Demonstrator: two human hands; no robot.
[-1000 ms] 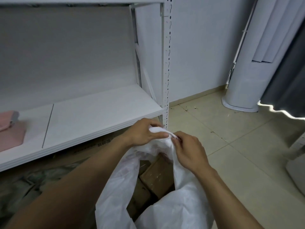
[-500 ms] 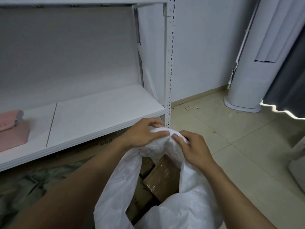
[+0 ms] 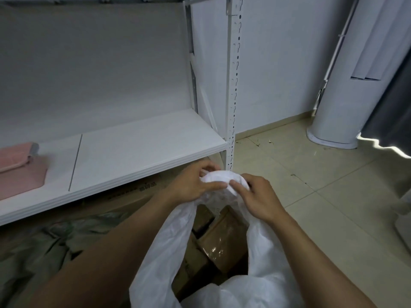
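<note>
Head view: a white bag [image 3: 269, 276] stands on the floor [image 3: 311, 192] in front of the shelf [image 3: 138, 150], just below and in front of its right corner post [image 3: 233, 85]. Both hands hold the far side of the bag's mouth, bunched into a lump. The left hand [image 3: 192, 185] curls its fingers over the lump, with the thumb pressed on the near side. The right hand [image 3: 255, 196] pinches the same lump from the right. The two thumb tips almost touch.

Below the hands the mouth gapes open. Brown boxes [image 3: 222, 238] lie packed inside, one with glossy tape on top.

A pink pouch [image 3: 20, 167] lies at the left end of the shelf, well apart from the bag. Under the shelf sits a carton [image 3: 133, 196] with crumpled green plastic [image 3: 44, 245] in front of it. To the right, a white column [image 3: 333, 112] stands on the floor by the wall, and a grey curtain [image 3: 393, 112] hangs beside it.
</note>
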